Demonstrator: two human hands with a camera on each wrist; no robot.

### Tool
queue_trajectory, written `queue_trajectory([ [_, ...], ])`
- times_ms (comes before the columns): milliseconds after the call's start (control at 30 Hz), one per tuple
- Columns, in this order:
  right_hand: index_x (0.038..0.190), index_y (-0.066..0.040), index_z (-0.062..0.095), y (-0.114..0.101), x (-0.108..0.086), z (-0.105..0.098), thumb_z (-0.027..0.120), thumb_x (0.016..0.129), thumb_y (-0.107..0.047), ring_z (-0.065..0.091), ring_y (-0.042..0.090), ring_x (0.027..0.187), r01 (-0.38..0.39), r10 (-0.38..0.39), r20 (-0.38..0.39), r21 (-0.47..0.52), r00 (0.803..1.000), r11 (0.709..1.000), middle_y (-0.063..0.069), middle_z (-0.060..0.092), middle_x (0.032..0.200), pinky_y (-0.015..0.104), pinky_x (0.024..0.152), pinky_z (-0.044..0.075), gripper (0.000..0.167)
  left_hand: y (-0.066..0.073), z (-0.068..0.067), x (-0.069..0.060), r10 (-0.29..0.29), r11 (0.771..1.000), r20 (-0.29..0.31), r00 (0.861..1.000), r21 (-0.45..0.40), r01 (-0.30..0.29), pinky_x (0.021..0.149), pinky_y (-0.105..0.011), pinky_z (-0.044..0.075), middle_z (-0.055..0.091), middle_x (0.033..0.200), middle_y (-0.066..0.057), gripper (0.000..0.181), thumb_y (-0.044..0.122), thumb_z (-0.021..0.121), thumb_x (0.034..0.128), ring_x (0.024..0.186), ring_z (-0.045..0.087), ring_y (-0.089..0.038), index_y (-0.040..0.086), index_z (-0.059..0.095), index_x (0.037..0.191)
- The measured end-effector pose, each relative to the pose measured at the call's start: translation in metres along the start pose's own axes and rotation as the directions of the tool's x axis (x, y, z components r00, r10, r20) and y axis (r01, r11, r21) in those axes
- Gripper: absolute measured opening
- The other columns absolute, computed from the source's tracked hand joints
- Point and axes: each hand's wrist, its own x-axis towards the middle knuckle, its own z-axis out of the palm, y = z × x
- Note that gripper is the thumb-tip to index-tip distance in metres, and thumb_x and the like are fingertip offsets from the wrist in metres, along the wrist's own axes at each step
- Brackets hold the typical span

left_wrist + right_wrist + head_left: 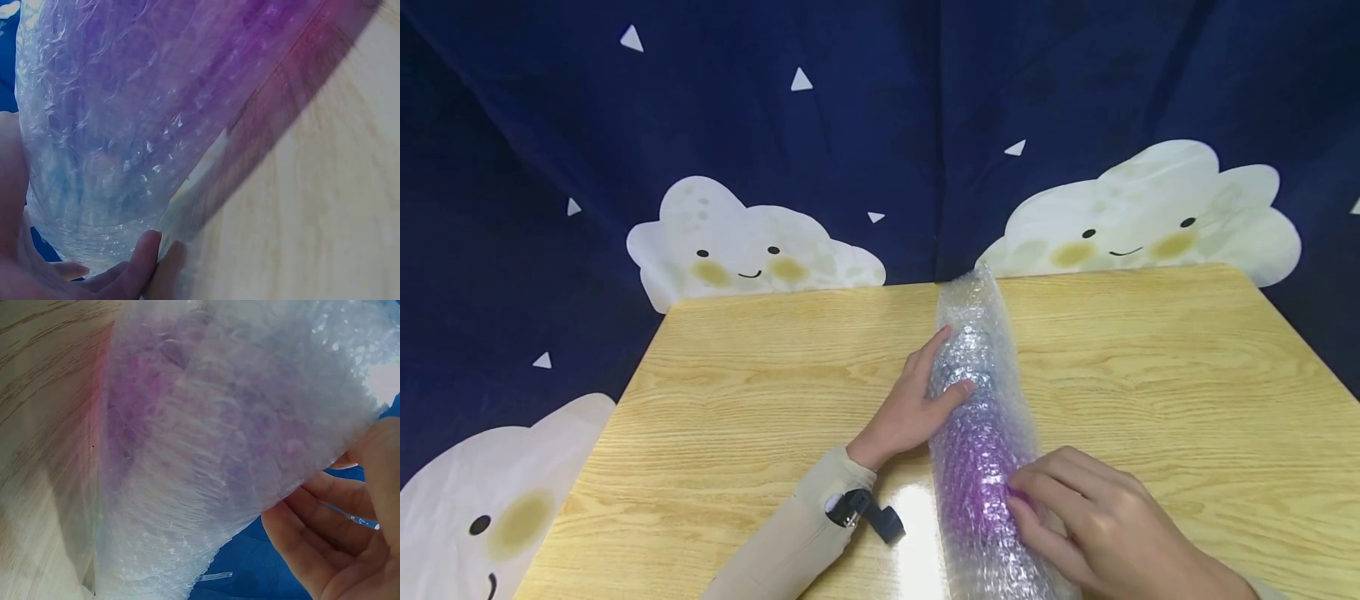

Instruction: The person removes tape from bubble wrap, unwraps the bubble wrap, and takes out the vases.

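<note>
Head view: the left hand (908, 410) grips and the right hand (1101, 517) pinches the bubble-wrapped bundle (976, 446) lying on the worktop (760, 392); film (970, 310) already encloses it, though glare hides whether any fastening remains.

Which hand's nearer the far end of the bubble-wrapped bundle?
Left. The left hand lies at the bundle's left side, thumb on top, closer to its far end; the right hand pinches the right side, nearer the person.

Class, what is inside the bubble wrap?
Something purple and bluish shows through the bubble wrap; what exactly it is cannot be told beneath that covering.
</note>
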Motion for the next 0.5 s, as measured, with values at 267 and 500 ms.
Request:
queue_trajectory([
  [267,0.094,-0.020,0.079,0.0021,-0.0001,0.0019,0.060,0.103,-0.034,0.066,0.000,0.080,0.039,-0.039,-0.038,0.011,0.999,0.999,-0.014,0.075,0.091,0.010,0.072,0.056,0.026,0.0004,0.0010,-0.0034,-0.009,1.000,-0.012,1.000,-0.010,0.009,0.126,-0.061,0.028,0.016,0.175,0.000,0.082,0.061,0.053,0.0994,0.160,0.026,-0.031,0.048,0.004,0.163],
  [500,0.091,-0.020,0.079,0.0019,0.0013,0.0016,0.057,0.105,-0.035,0.066,0.002,0.077,0.045,-0.045,-0.037,-0.004,0.998,0.999,-0.013,0.074,0.087,0.011,0.071,0.056,0.030,0.0018,0.0016,-0.0087,-0.028,0.999,-0.014,1.000,-0.034,0.028,0.125,-0.063,0.028,0.018,0.175,-0.005,0.083,0.059,0.054,0.0993,0.159,0.026,-0.030,0.045,0.005,0.165],
])
